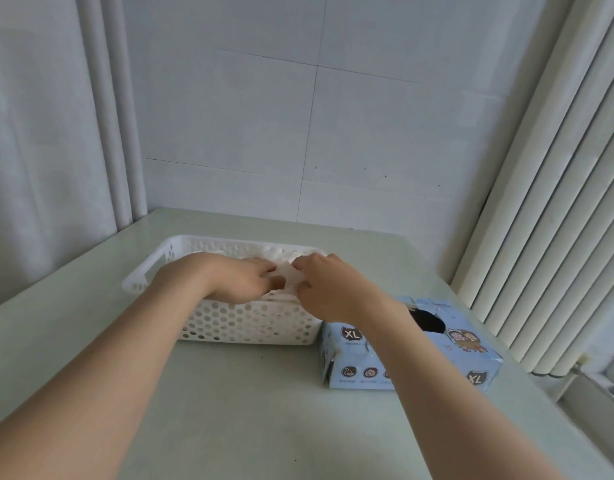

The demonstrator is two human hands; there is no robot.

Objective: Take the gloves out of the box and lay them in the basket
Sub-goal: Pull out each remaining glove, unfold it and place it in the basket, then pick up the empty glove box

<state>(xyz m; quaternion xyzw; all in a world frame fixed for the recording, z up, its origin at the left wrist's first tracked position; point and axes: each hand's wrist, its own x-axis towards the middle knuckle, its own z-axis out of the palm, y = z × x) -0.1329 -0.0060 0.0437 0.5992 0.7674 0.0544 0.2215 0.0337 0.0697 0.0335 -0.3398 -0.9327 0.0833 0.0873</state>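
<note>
A white perforated basket [243,323] stands on the table left of centre. Both hands are over its right half. My left hand [245,280] and my right hand [324,289] each pinch an edge of a thin translucent white glove [291,277] held between them just above the basket. More white gloves [264,254] lie inside the basket behind the hands. The light blue glove box [412,355], marked XL, lies to the right of the basket, touching its corner. Its dark oval opening [428,322] faces up, partly hidden by my right forearm.
The pale green table [246,410] meets a white tiled wall [333,133] at the back. A white curtain [49,150] hangs at the left. White vertical blinds [547,220] stand along the table's right edge.
</note>
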